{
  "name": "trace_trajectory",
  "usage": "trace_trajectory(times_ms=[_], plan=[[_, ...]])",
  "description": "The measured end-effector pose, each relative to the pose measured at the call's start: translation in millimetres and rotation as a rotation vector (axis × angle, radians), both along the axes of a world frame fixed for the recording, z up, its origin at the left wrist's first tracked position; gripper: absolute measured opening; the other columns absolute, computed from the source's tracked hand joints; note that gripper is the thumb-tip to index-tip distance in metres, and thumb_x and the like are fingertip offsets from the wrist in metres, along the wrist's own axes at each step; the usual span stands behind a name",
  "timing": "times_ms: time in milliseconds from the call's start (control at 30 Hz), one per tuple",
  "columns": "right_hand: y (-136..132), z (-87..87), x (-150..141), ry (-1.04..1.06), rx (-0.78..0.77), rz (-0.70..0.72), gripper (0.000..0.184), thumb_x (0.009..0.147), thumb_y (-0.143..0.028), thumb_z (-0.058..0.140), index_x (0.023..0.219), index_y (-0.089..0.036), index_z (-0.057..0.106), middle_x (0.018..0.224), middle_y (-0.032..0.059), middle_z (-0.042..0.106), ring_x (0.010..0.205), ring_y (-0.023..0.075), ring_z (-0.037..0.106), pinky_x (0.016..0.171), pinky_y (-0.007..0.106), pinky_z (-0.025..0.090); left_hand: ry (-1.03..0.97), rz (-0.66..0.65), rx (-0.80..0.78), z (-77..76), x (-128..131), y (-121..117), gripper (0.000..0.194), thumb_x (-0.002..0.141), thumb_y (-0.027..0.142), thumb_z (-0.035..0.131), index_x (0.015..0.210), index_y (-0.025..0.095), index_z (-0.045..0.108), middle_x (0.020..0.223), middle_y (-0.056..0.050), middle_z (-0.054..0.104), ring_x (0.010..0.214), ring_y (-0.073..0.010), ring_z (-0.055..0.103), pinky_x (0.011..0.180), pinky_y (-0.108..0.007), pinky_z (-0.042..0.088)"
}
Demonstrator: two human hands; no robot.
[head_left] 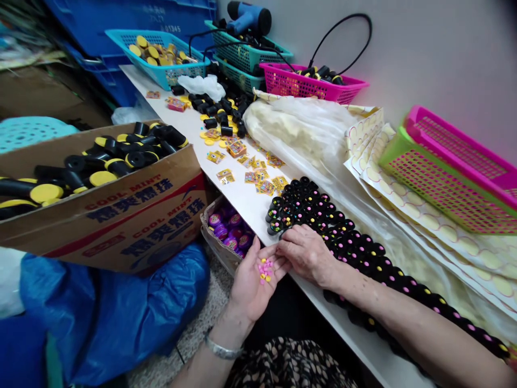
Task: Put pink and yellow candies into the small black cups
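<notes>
My left hand (247, 295) lies palm up and cupped at the table's front edge, holding a small pile of pink and yellow candies (265, 271). Just beside its fingertips, my right hand (307, 254) has its fingers bent and pressed together, pointing down by the nearest black containers; whatever they pinch is hidden. Many small black round containers (355, 242) stand upright in tight rows along the table, most showing a pink or yellow candy inside. At the far end of the rows, a few containers (276, 225) show multicoloured bits.
Left stands a carton (157, 215) of black tubes with yellow caps. Below the table edge, a box holds purple round packs (230, 229). Small printed packets (258, 178) lie on the table (238, 196). Behind are a plastic bag (307, 121), sticker sheets (428, 199) and a pink basket (315, 86).
</notes>
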State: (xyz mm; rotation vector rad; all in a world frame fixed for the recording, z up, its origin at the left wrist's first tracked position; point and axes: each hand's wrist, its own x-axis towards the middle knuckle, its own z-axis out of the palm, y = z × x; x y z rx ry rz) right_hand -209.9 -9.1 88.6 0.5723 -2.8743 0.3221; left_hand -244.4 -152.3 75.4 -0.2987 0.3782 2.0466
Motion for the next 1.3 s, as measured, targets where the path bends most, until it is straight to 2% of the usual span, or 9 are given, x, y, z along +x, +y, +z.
trace_trajectory(times_ms=[133,267,333,500,967,1300], plan=[[7.7,3.3,-5.7,-0.001,0.014,-0.063,0.021,0.084,-0.016,0.038,0.078,-0.017,0.059,0.072,0.0033,0.052,0.068,0.014,0.04,0.065,0.03,0.027,-0.027,-0.017,-0.028,-2.2,-2.6,-2.0,0.047,0.084,0.042,0.04,0.101,0.003,0.059,0.104,-0.018,0.06,0.105,-0.0241,0.053,0.095,-0.037,0.038],[34.0,2.6,-29.4,0.031,0.005,-0.278,0.023,0.085,-0.019,0.039,0.079,-0.019,0.061,0.081,0.0042,0.056,0.074,0.0152,0.043,0.065,0.03,0.028,-0.051,-0.007,-0.118,-6.4,-4.0,-4.3,0.044,0.083,0.041,0.044,0.094,0.002,0.059,0.105,-0.021,0.059,0.104,-0.0266,0.053,0.096,-0.038,0.037],[46.7,0.4,-42.8,0.004,0.036,-0.316,0.023,0.085,-0.024,0.041,0.075,-0.021,0.062,0.08,0.0037,0.056,0.074,0.0158,0.042,0.064,0.03,0.028,-0.05,-0.005,-0.128,-7.6,-5.1,-5.2,0.042,0.083,0.04,0.045,0.093,0.002,0.059,0.105,-0.021,0.059,0.105,-0.0271,0.053,0.096,-0.038,0.037],[59.3,-3.3,-59.9,-0.072,0.132,-0.3,0.025,0.085,-0.028,0.044,0.071,-0.022,0.063,0.077,0.0037,0.056,0.073,0.0169,0.041,0.064,0.03,0.028,-0.035,-0.005,-0.14,-8.5,-7.4,-6.9,0.04,0.083,0.039,0.045,0.093,0.003,0.059,0.105,-0.021,0.06,0.105,-0.0266,0.054,0.096,-0.037,0.037],[55.8,4.8,-68.7,-0.201,0.263,-0.293,0.029,0.087,-0.032,0.04,0.074,-0.02,0.062,0.08,0.0044,0.057,0.079,0.0171,0.041,0.063,0.03,0.023,-0.044,-0.017,-0.133,-12.6,-9.6,-4.9,0.041,0.083,0.039,0.045,0.095,0.002,0.057,0.106,-0.022,0.058,0.106,-0.0282,0.052,0.097,-0.038,0.036],[48.0,11.7,-75.6,-0.255,0.321,-0.258,0.023,0.078,-0.016,0.043,0.064,-0.016,0.061,0.076,0.0066,0.058,0.076,0.0172,0.044,0.058,0.03,0.021,-0.054,-0.03,-0.14,-11.9,-9.0,-1.6,0.041,0.083,0.039,0.044,0.094,0.002,0.058,0.104,-0.021,0.06,0.105,-0.0276,0.054,0.095,-0.037,0.038]])
